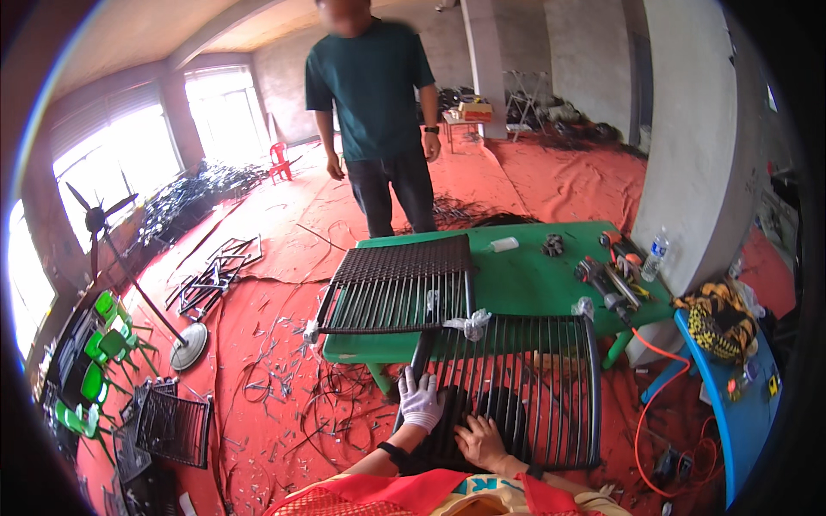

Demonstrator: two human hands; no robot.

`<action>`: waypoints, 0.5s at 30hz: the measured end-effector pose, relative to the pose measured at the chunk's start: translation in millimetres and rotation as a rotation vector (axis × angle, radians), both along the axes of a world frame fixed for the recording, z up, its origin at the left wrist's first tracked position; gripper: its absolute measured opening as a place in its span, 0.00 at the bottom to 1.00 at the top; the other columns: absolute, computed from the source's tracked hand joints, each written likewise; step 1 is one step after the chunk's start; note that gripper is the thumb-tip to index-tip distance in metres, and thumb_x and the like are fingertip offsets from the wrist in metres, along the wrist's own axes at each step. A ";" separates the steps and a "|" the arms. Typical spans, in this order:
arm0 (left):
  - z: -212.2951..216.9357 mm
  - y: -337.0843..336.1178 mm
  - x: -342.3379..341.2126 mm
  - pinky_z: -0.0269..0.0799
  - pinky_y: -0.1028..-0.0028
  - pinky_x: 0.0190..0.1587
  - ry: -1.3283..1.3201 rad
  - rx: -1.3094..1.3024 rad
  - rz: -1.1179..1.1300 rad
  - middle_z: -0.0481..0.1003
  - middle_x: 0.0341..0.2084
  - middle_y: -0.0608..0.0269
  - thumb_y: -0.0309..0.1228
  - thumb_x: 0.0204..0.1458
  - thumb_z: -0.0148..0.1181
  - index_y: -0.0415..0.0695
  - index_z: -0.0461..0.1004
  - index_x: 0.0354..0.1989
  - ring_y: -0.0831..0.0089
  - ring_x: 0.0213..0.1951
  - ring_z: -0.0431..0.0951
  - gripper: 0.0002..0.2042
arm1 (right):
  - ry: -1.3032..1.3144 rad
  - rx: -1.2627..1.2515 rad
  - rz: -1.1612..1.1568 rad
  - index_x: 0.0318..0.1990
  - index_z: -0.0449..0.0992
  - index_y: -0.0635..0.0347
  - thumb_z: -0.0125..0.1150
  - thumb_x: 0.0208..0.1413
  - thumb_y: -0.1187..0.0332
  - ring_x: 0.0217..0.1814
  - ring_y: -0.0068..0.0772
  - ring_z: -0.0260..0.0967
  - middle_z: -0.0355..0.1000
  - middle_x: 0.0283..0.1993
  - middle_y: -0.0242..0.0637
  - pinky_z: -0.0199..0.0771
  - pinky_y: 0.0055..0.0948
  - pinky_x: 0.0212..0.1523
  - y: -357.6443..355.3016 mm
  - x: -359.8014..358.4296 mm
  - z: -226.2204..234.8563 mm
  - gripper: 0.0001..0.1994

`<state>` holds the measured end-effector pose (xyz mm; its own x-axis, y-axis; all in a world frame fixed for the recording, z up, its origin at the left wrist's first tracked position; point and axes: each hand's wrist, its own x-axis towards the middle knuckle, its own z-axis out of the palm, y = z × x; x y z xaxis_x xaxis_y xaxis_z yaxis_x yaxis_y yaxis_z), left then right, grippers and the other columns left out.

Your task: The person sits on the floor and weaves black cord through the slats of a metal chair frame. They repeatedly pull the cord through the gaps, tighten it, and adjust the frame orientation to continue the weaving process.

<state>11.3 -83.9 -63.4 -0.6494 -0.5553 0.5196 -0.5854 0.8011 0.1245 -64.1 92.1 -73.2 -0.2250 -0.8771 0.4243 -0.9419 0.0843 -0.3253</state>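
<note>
A black slatted frame [553, 378] leans from the edge of the green table [516, 273] down over my lap. My left hand [420, 401], in a pale glove, lies with fingers spread by the frame's left rail. My bare right hand [482, 442] rests palm down with fingers stretched out, over dark fabric or the slats; which one it touches I cannot tell. On the table to the left lies a second frame [400, 275], its far part woven with dark strips. Clear plastic wrapping [471, 325] covers frame corners.
A cordless drill [601, 286], a water bottle [656, 255] and pliers lie at the table's right. An orange hose [651, 430] drops to the floor. A blue table [731, 421] stands right, a fan [191, 344] left. A person [372, 112] stands beyond the table.
</note>
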 end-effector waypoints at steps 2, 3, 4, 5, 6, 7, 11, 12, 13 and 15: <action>-0.3 -0.5 1.4 0.49 0.46 0.62 0.005 -0.022 -0.025 0.71 0.48 0.54 0.40 0.46 0.58 0.41 0.71 0.48 0.41 0.62 0.56 0.22 | 0.007 -0.067 0.010 0.42 0.79 0.52 0.58 0.51 0.60 0.50 0.54 0.68 0.71 0.47 0.49 0.64 0.48 0.52 1.0 0.3 1.3 0.13; 0.3 -0.7 1.5 0.49 0.45 0.61 0.008 -0.034 -0.031 0.71 0.47 0.54 0.40 0.46 0.58 0.41 0.71 0.48 0.41 0.62 0.56 0.22 | 0.002 -0.056 0.010 0.42 0.79 0.52 0.59 0.51 0.60 0.50 0.54 0.67 0.71 0.47 0.48 0.64 0.47 0.52 0.9 0.5 2.0 0.13; 1.0 -0.6 1.6 0.49 0.45 0.61 0.004 -0.040 -0.036 0.71 0.47 0.55 0.39 0.46 0.58 0.41 0.71 0.47 0.42 0.62 0.57 0.21 | -0.001 -0.063 0.015 0.42 0.78 0.52 0.59 0.50 0.61 0.50 0.54 0.67 0.71 0.47 0.48 0.64 0.47 0.52 0.8 0.4 2.9 0.13; 1.6 -0.6 1.5 0.50 0.45 0.61 0.015 -0.055 -0.043 0.71 0.47 0.55 0.39 0.45 0.59 0.42 0.71 0.47 0.44 0.61 0.58 0.21 | -0.013 -0.054 0.014 0.42 0.78 0.52 0.59 0.50 0.61 0.50 0.54 0.67 0.70 0.47 0.48 0.64 0.47 0.52 0.6 0.5 3.6 0.13; 2.0 0.0 1.0 0.50 0.45 0.60 0.031 -0.061 -0.050 0.71 0.47 0.55 0.39 0.45 0.59 0.42 0.71 0.47 0.45 0.61 0.58 0.21 | -0.024 -0.049 0.017 0.43 0.78 0.52 0.59 0.50 0.61 0.50 0.53 0.67 0.70 0.48 0.48 0.63 0.47 0.52 0.5 0.1 4.2 0.13; 2.4 0.6 1.2 0.50 0.45 0.60 0.034 -0.057 -0.054 0.71 0.47 0.55 0.38 0.45 0.59 0.42 0.71 0.47 0.45 0.61 0.58 0.21 | -0.040 -0.034 0.023 0.43 0.78 0.53 0.59 0.50 0.61 0.50 0.53 0.67 0.70 0.48 0.48 0.63 0.46 0.53 0.8 0.5 4.8 0.13; 5.7 3.3 1.8 0.50 0.44 0.60 0.033 -0.036 -0.054 0.72 0.46 0.56 0.38 0.45 0.58 0.42 0.71 0.48 0.50 0.61 0.59 0.21 | -0.068 -0.035 0.027 0.43 0.78 0.54 0.59 0.50 0.62 0.52 0.53 0.65 0.69 0.49 0.49 0.61 0.46 0.55 2.6 1.5 7.6 0.13; 7.1 3.8 1.8 0.50 0.44 0.60 0.034 -0.024 -0.056 0.72 0.45 0.56 0.38 0.46 0.58 0.42 0.70 0.48 0.50 0.62 0.58 0.21 | -0.066 -0.026 0.019 0.43 0.78 0.54 0.59 0.50 0.62 0.52 0.53 0.66 0.69 0.49 0.49 0.61 0.46 0.55 3.2 1.8 8.1 0.13; 8.5 4.2 1.4 0.49 0.44 0.61 0.035 -0.021 -0.059 0.72 0.45 0.56 0.38 0.46 0.58 0.42 0.70 0.49 0.50 0.62 0.58 0.21 | -0.058 -0.026 0.017 0.43 0.78 0.54 0.59 0.50 0.62 0.52 0.53 0.66 0.69 0.49 0.49 0.61 0.46 0.56 2.8 1.7 8.6 0.13; 11.4 5.2 1.4 0.49 0.43 0.61 0.003 0.026 -0.050 0.72 0.45 0.56 0.38 0.46 0.57 0.42 0.70 0.49 0.51 0.62 0.58 0.21 | -0.051 -0.030 0.024 0.42 0.78 0.54 0.59 0.50 0.62 0.53 0.51 0.65 0.69 0.50 0.49 0.61 0.46 0.56 1.7 1.3 9.4 0.13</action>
